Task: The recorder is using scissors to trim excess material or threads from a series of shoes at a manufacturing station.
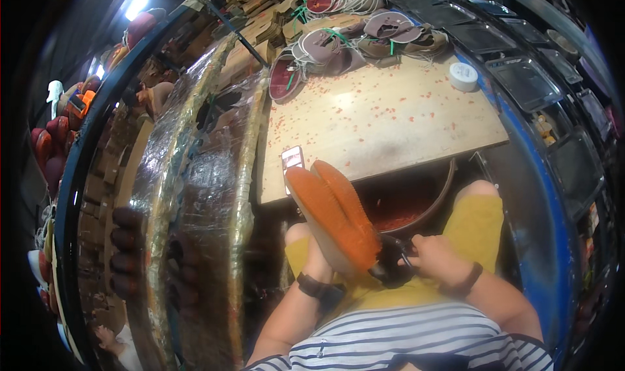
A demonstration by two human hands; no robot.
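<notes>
A pair of shoes with bright orange soles [335,215] is held above my lap, soles facing up and toes pointing at the table. My left hand [319,260] grips the shoes from the left side; most of its fingers are hidden behind them. In my right hand [435,259] is a pair of dark-handled scissors [406,254], close to the heel end of the soles. The blades are hard to make out against the dark background.
Ahead stands a wooden table [390,120] strewn with small orange scraps. It bears tied shoe uppers [325,49], a white round tub [463,77] and a phone [293,159]. Beneath its edge sits a round basin [416,218] with scraps. Film-wrapped racks [208,195] stand left, dark trays [524,81] right.
</notes>
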